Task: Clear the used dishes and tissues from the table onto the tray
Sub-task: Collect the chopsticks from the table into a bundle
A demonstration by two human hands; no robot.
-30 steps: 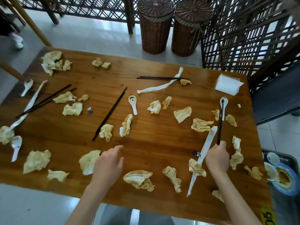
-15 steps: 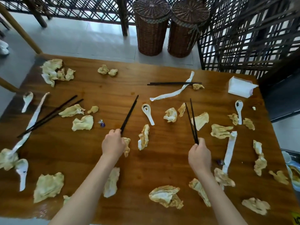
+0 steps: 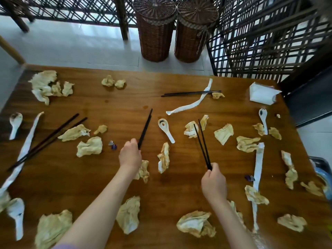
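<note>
A: How many chopsticks?
B: Four pairs: left hand (image 3: 130,155) gripped one pair (image 3: 145,129), right hand (image 3: 213,184) pinched another (image 3: 202,142).
A: Spoons?
B: Four, among many tissues. The tray (image 3: 323,169) peeked past the table's (image 3: 179,177) right edge.

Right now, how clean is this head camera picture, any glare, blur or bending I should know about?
Head view: wide-angle bending curves the table edges; daylight through the lattice puts a soft sheen on the far wood; the centre is sharp, with the left hand and right hand each gripping chopsticks; the bottom right corner smears, and the tray is cut off at the right edge.
</note>
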